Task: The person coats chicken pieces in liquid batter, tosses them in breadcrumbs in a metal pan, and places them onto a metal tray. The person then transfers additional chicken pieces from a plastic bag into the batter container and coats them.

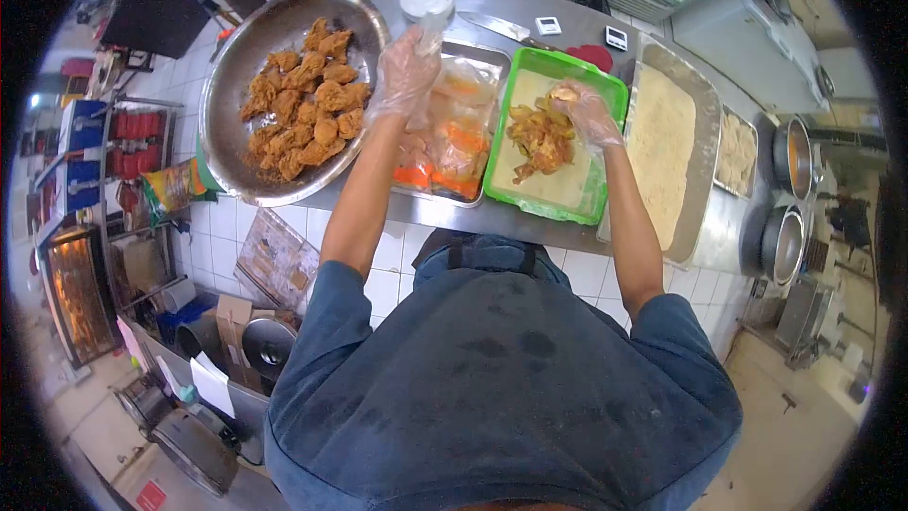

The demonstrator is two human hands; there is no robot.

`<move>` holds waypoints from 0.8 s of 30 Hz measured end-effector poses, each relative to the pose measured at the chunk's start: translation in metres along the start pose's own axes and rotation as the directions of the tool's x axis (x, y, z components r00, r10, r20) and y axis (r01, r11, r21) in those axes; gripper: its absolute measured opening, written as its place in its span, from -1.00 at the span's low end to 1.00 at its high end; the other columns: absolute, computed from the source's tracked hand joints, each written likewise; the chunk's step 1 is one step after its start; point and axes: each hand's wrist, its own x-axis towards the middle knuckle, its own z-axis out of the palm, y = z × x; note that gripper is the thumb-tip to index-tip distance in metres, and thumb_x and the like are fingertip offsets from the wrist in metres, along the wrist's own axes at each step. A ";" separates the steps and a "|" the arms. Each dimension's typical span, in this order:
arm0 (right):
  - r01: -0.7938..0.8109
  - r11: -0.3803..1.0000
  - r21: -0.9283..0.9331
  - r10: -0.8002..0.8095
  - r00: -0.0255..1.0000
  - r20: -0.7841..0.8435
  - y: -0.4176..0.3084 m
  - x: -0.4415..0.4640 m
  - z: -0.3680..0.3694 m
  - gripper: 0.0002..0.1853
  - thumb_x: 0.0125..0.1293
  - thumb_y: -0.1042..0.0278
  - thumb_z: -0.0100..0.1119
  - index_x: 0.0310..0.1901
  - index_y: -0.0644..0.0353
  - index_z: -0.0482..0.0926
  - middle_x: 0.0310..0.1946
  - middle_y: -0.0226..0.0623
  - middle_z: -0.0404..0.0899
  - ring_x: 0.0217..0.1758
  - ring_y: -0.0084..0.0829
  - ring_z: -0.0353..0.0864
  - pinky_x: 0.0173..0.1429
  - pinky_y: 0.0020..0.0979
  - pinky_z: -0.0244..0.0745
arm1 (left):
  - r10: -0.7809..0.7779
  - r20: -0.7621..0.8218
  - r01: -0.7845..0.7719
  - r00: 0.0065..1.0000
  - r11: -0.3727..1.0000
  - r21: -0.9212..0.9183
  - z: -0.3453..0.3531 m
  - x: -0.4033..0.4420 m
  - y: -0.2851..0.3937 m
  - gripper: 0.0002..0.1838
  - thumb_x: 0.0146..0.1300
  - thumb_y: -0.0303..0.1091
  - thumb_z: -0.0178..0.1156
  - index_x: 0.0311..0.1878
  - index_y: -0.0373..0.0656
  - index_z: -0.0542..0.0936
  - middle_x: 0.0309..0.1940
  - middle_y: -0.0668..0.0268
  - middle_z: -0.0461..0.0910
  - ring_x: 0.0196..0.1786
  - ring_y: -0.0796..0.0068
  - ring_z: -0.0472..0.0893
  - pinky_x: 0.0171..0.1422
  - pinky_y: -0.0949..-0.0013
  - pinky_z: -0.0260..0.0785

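Green plastic right in the centre of the action: a tub [544,210] of pale mixture, with a heap of yellow-brown chicken pieces [539,144] lying inside, towards the near-left part, one bony end poking out at the bottom. And straight in at the heap's upper right edge, the right hand [586,114], clear glove on, fingers curled inward and touching the chicken; firm grip or mere contact, impossible to tell.

Over to the left hand [407,71], also in clear plastic, up in the air between the big steel bowl [225,76] and the metal tray [488,58]. Fingers pointing away from the body, bunched in the loose glove; open or closed, too blurred to call. Just beyond the fingertips, a round white container [427,0], and beside it a knife [494,25], dark handle to the right.

In the bowl, a generous pile of browned, crumb-coated pieces [307,99]. On the tray, clear bags [459,151] with orange showing through. Right of the green, a long pan [705,99] of pale flour [659,147]. Along the back of the counter [520,0], two small timers [548,26].
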 end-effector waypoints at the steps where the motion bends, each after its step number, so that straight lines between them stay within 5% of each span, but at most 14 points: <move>1: -0.064 0.996 0.068 0.063 0.998 0.027 0.000 -0.004 -0.002 -0.54 0.25 0.15 0.41 0.13 0.17 0.63 0.07 -0.15 0.71 0.10 -0.25 0.68 0.19 -0.29 0.54 | 0.005 0.077 -0.014 0.997 0.992 0.122 -0.009 -0.010 0.005 -0.80 0.20 -0.25 0.35 -0.22 -0.14 0.61 -0.45 -0.01 0.66 -0.34 -0.12 0.69 -0.27 0.01 0.50; 3: -0.062 0.991 0.117 0.069 0.996 -0.051 0.023 -0.001 0.005 -0.49 0.24 0.18 0.41 0.20 0.15 0.61 0.09 -0.17 0.70 0.12 -0.28 0.68 0.22 -0.30 0.54 | -0.117 0.248 0.037 0.962 0.952 0.304 -0.019 -0.025 0.000 -0.66 0.16 -0.14 0.41 -0.16 -0.13 0.56 -0.38 -0.01 0.68 -0.25 -0.18 0.69 -0.19 -0.10 0.50; 7: -0.058 0.989 0.133 0.063 0.997 -0.038 0.018 -0.022 -0.006 -0.37 0.27 0.13 0.46 0.32 0.20 0.52 0.10 -0.20 0.66 0.11 -0.37 0.64 0.25 -0.36 0.52 | -0.137 0.298 0.029 0.945 0.940 0.340 -0.047 -0.049 0.011 -0.53 0.11 -0.10 0.44 0.00 -0.14 0.57 -0.23 -0.05 0.69 -0.13 -0.13 0.68 -0.05 -0.10 0.49; 10: -0.125 0.918 0.378 0.146 0.989 -0.028 0.007 -0.046 -0.014 -0.34 0.28 0.13 0.45 0.35 0.22 0.48 0.13 -0.14 0.64 0.12 -0.30 0.65 0.22 -0.32 0.57 | -0.248 0.273 0.155 0.929 0.934 0.323 -0.075 -0.052 0.042 -0.42 0.08 -0.13 0.47 0.13 -0.16 0.54 -0.22 -0.02 0.68 -0.14 -0.06 0.68 -0.04 -0.04 0.50; 13: -0.239 0.850 0.469 0.269 0.963 0.004 0.004 -0.068 -0.029 -0.32 0.29 0.14 0.44 0.37 0.25 0.45 0.11 -0.10 0.63 0.11 -0.24 0.65 0.16 -0.29 0.63 | -0.097 0.224 0.054 0.970 0.980 0.194 -0.093 -0.056 0.064 -0.39 0.08 -0.20 0.49 0.18 -0.18 0.53 -0.20 0.02 0.69 -0.16 -0.01 0.69 -0.01 0.02 0.51; 15: -0.162 0.819 0.550 0.244 0.966 -0.080 0.014 -0.085 -0.034 -0.38 0.28 0.36 0.35 0.36 0.32 0.44 0.03 -0.13 0.67 0.02 -0.35 0.67 0.10 -0.37 0.62 | 0.063 0.107 -0.073 0.992 0.993 0.091 -0.090 -0.054 0.074 -0.47 0.09 -0.32 0.49 0.14 -0.19 0.56 -0.19 0.05 0.69 -0.16 0.04 0.69 0.00 0.06 0.52; 19: 0.058 0.754 0.654 0.178 0.941 -0.288 0.026 -0.144 -0.053 -0.43 0.28 0.52 0.27 0.33 0.38 0.42 -0.03 -0.13 0.67 -0.11 -0.41 0.68 0.01 -0.40 0.63 | 0.022 0.001 -0.022 1.000 0.994 -0.103 -0.067 -0.067 0.125 -0.61 0.12 -0.33 0.48 0.02 -0.19 0.63 -0.19 0.09 0.69 -0.15 0.15 0.69 -0.04 0.15 0.53; 22: 0.072 0.604 0.794 0.286 0.910 -0.300 0.104 -0.171 -0.059 -0.56 0.31 0.45 0.29 0.22 0.34 0.54 -0.13 -0.13 0.68 -0.14 -0.41 0.68 -0.03 -0.38 0.63 | 0.057 0.174 -0.038 0.983 0.993 -0.111 -0.024 -0.093 0.161 -0.65 0.15 -0.30 0.46 -0.04 -0.20 0.64 -0.26 0.09 0.69 -0.21 0.19 0.70 -0.08 0.17 0.54; 24: -0.131 0.682 0.719 0.413 0.881 -0.232 0.152 -0.189 -0.072 -0.66 0.34 0.36 0.29 0.11 0.29 0.62 -0.21 -0.18 0.69 -0.17 -0.42 0.69 -0.04 -0.39 0.62 | -0.101 0.410 0.172 0.906 0.975 -0.139 0.036 -0.119 0.158 -0.67 0.12 -0.25 0.46 -0.12 -0.21 0.64 -0.31 0.06 0.68 -0.23 0.14 0.70 -0.09 0.15 0.54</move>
